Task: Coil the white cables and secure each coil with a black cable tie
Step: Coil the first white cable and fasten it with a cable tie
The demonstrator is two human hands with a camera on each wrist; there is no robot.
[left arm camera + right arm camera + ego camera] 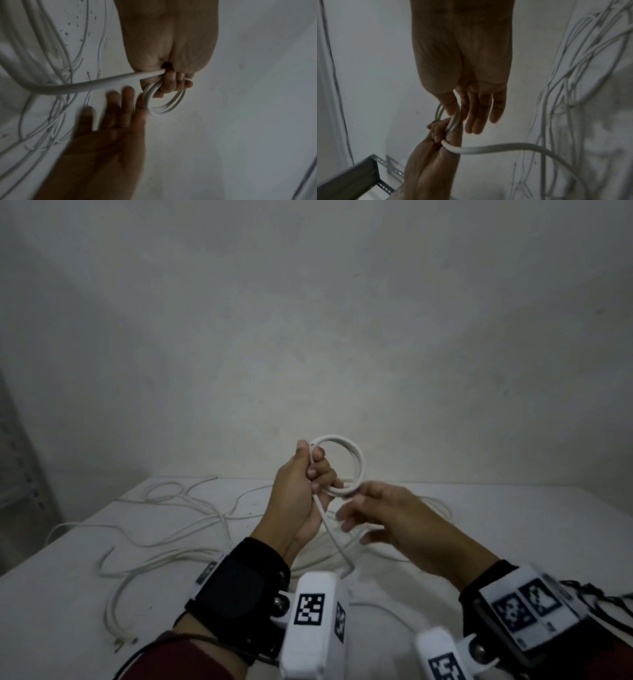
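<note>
While your left hand [301, 494] is raised above the table [513, 529], its fingers are curled tight around a small coil [346, 463] of white cable, several turns stacked together, with the thumb up beside the cable end. The coil stands up from that grip toward the wall [308, 320], and a free run of cable [334, 537] drops from under the fist to the table. Your right hand [387, 518] sits just beside the coil's lower arc, fingers [479, 112] straight and spread, holding nothing; whether the fingertips touch the coil you cannot tell through the blur. Loose cables [164, 525] sprawl across the left and middle of the table, reaching its left edge; the far right stretch lies bare.
</note>
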